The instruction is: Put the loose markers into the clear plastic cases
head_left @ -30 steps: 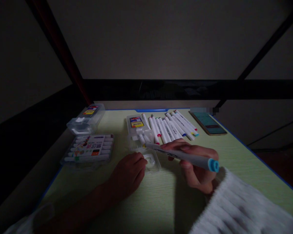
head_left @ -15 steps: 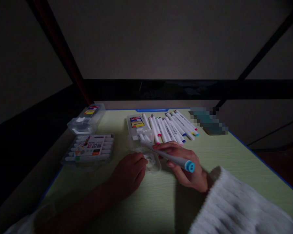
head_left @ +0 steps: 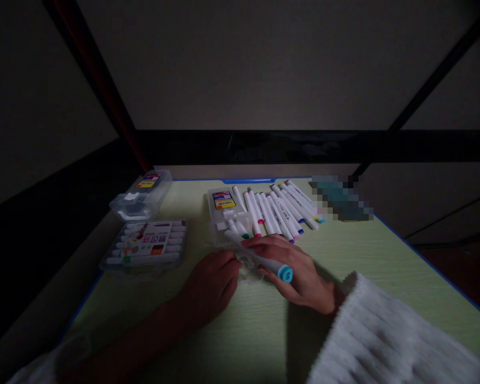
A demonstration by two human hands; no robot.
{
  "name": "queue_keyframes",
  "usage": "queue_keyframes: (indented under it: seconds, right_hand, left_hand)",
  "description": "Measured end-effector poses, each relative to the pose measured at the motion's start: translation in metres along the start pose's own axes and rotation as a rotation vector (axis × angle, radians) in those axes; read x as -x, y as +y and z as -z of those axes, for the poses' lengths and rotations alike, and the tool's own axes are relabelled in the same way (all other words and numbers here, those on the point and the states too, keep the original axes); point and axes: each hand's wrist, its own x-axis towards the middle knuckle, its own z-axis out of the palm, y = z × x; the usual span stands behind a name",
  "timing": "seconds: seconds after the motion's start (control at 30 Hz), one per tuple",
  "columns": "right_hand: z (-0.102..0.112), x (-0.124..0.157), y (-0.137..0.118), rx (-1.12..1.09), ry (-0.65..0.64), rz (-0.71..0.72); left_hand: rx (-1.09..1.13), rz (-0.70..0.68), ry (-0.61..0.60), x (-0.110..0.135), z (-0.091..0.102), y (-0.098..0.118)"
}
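Observation:
My right hand (head_left: 294,269) is closed around a white marker (head_left: 260,260) with a light blue end cap. The marker slants over an open clear plastic case (head_left: 253,276), its far tip near two other markers by the case's hinge. My left hand (head_left: 213,282) is closed at the left side of that case, fingers pinched on its edge. The case's far half (head_left: 221,212) carries a yellow, blue and red label. Just beyond my right hand, several white markers (head_left: 278,213) with coloured ends lie side by side on the table.
At the left lies a clear case full of markers (head_left: 148,242), with another clear case (head_left: 146,192) behind it. A partly pixelated flat teal object (head_left: 340,198) sits at the far right. The pale green table (head_left: 368,250) has a blue edge.
My right hand has moved left with the marker, bringing it further over the open case. My left hand stays in place at the case's edge.

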Motion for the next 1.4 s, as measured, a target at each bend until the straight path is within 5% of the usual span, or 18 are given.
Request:
queue_keyframes:
  seconds: [0.57, 1.03, 1.4]
  right_hand:
    - [-0.0030, 0.0009, 0.0050, 0.039, -0.001, 0.044]
    - [-0.0037, 0.0024, 0.0071, 0.038, -0.006, 0.021]
    - [-0.0058, 0.0030, 0.0080, 0.051, -0.045, 0.027]
  left_hand:
    - [-0.121, 0.022, 0.162, 0.0001, 0.0015, 0.0033]
    - [0.006, 0.059, 0.219, 0.0020, -0.0017, 0.0031]
    - [0.029, 0.075, 0.166, 0.0028, -0.0036, 0.0014]
